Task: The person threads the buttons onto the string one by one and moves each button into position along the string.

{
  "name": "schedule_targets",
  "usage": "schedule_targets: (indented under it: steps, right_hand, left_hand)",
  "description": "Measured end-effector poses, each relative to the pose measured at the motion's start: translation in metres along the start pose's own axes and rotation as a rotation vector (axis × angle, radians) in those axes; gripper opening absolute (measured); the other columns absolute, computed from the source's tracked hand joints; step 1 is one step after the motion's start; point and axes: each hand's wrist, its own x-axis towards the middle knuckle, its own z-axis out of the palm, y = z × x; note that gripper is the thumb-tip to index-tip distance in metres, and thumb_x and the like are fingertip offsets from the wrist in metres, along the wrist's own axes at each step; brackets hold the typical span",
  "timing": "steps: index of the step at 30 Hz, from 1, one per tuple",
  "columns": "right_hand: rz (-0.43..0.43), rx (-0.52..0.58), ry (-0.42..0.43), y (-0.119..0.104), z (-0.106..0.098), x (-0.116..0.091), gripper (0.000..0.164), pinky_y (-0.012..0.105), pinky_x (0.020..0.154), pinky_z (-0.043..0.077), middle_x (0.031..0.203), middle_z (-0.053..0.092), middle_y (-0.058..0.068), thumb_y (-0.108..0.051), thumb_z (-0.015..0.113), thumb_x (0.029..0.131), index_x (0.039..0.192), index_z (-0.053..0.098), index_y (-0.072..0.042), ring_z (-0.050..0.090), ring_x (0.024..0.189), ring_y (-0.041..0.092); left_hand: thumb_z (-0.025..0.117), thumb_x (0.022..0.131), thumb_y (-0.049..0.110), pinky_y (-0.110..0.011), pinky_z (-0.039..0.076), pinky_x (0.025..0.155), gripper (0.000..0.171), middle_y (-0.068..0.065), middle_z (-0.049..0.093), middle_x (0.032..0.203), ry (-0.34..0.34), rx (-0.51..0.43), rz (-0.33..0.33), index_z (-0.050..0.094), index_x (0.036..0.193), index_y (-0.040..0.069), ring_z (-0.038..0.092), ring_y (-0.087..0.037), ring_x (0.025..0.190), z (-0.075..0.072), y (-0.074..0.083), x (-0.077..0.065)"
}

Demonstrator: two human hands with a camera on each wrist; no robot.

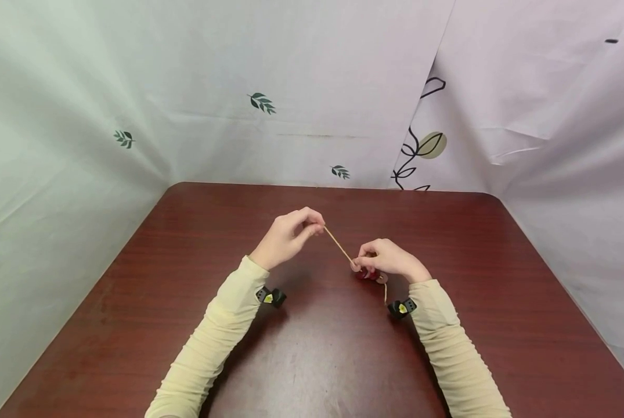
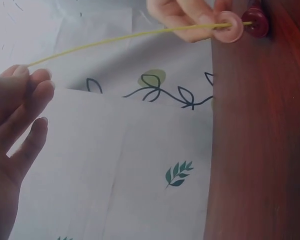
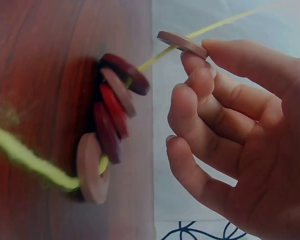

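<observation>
Between finger and thumb, my left hand (image 1: 284, 237) pinches one end of a yellow string (image 1: 339, 244), which runs taut down to the right. My right hand (image 1: 390, 258) pinches a pink button (image 3: 182, 44) by its edge, and the string passes through it. Further along the string, apart from that button, hangs a row of several more: a dark red button (image 3: 125, 72), a bright red button (image 3: 113, 110) and, at the far end, a large pink button (image 3: 93, 167). The string's loose tail (image 3: 35, 162) trails out past that last one.
Both hands are above a reddish-brown table (image 1: 312, 360). White cloth (image 1: 212, 69) with leaf prints hangs behind it and along the sides. Each wrist carries a small black camera, one at the left sleeve (image 1: 212, 337) and one at the right sleeve (image 1: 455, 348).
</observation>
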Motion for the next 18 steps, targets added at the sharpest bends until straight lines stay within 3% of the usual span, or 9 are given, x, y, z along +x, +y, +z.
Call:
schedule_targets:
  steps: [7, 13, 18]
  right_hand:
    - [0.018, -0.022, -0.011, 0.002, 0.0, 0.001, 0.021, 0.026, 0.058, 0.046, 0.059, 0.058, 0.003, -0.022, 0.065, 0.088, 0.073, 0.065, -0.008, 0.057, 0.059, 0.013]
    - [0.012, -0.044, -0.025, 0.004, 0.0, 0.0, 0.022, 0.024, 0.056, 0.046, 0.058, 0.058, 0.002, -0.02, 0.066, 0.088, 0.071, 0.064, -0.006, 0.056, 0.057, 0.012]
    - [0.009, -0.054, -0.014, 0.008, 0.001, 0.0, 0.022, 0.023, 0.057, 0.046, 0.058, 0.058, 0.001, -0.02, 0.064, 0.09, 0.073, 0.064, -0.006, 0.055, 0.057, 0.01]
  left_hand:
    - [0.068, 0.087, 0.003, -0.024, 0.05, 0.062, 0.008, -0.002, 0.068, 0.081, -0.045, 0.043, 0.012, 0.065, 0.093, 0.007, 0.062, -0.009, 0.075, -0.004, -0.002, -0.001]
    - [0.068, 0.087, 0.002, -0.022, 0.05, 0.064, 0.008, -0.002, 0.069, 0.08, -0.057, 0.051, 0.017, 0.065, 0.093, 0.007, 0.063, -0.011, 0.077, -0.008, -0.001, -0.001]
    - [0.066, 0.09, 0.005, -0.025, 0.05, 0.069, 0.007, -0.002, 0.071, 0.082, -0.169, 0.084, -0.049, 0.064, 0.094, 0.01, 0.062, -0.013, 0.081, -0.016, -0.003, -0.002]
